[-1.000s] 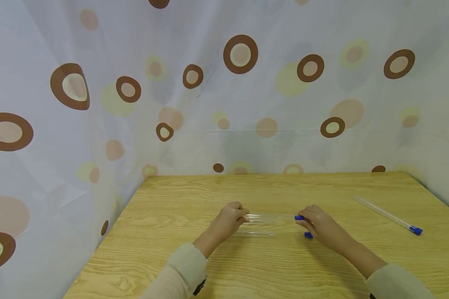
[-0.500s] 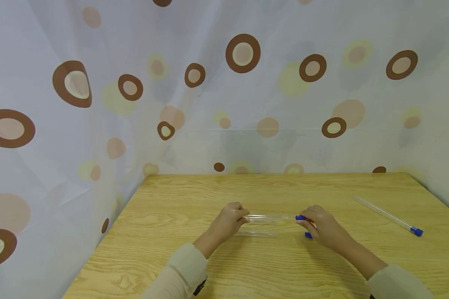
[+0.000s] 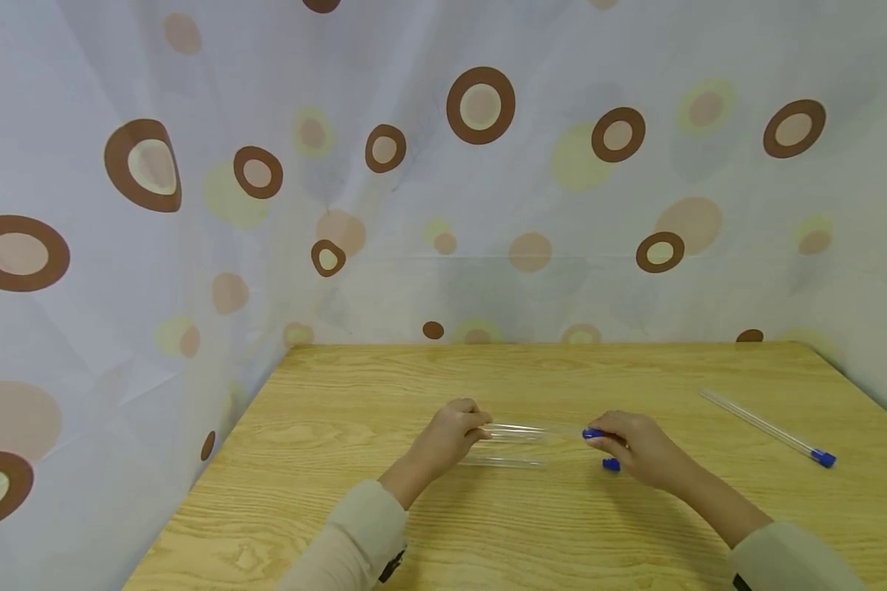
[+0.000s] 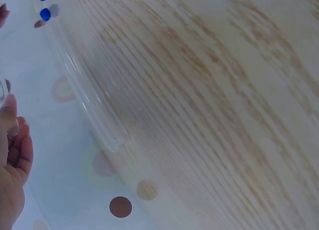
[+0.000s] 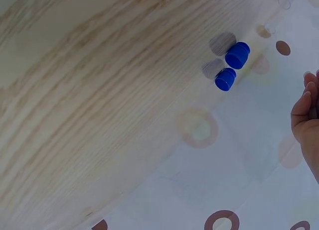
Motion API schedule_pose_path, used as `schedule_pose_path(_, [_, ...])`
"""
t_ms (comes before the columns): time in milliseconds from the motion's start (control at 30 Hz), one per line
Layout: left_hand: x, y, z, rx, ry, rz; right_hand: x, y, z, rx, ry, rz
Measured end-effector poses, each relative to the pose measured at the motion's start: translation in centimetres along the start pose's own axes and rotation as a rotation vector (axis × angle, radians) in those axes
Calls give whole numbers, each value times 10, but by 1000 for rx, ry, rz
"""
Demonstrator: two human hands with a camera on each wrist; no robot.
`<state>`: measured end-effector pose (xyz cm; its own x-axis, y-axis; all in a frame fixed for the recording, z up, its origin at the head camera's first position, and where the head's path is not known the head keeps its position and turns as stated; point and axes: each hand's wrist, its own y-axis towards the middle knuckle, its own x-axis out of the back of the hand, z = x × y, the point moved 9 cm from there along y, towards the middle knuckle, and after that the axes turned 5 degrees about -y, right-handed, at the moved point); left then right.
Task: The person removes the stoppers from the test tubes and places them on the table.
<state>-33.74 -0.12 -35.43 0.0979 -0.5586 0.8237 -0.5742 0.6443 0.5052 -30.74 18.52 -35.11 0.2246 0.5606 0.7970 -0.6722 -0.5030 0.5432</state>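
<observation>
My left hand [image 3: 445, 437] grips a clear test tube [image 3: 521, 431] by one end, its other end pointing right. Opposite it, my right hand [image 3: 643, 453] pinches a blue cap [image 3: 593, 433] between thumb and fingers, close to the tube's right end. A second clear tube [image 4: 89, 93] lies on the table just below the held one in the head view. Two loose blue caps, a larger-looking cap [image 5: 237, 56] and a neighbouring cap [image 5: 225, 79], stand side by side under my right hand. In the left wrist view, only part of my left hand [image 4: 14, 160] shows at the edge.
A tube [image 3: 757, 420] with a blue cap [image 3: 823, 458] on its near end lies slantwise on the right of the wooden table [image 3: 562, 533]. Behind and to the left hangs a white sheet [image 3: 399, 205] with brown and pale circles.
My right hand has shifted slightly down and toward me, and the blue cap it pinches has tilted a little. My left hand and the tube stay nearly where they were.
</observation>
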Motion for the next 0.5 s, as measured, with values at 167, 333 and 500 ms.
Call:
schedule_pose_path(167, [-1,0,0,3,37,4,0,-1,0,9,-31,-60])
schedule_pose_path(333, [1,0,-3,1,38,-9,4,-2,3,37,-81,-135])
schedule_pose_path(500, [1,0,-4,0,55,-5,4,-1,2,7,-84,-116])
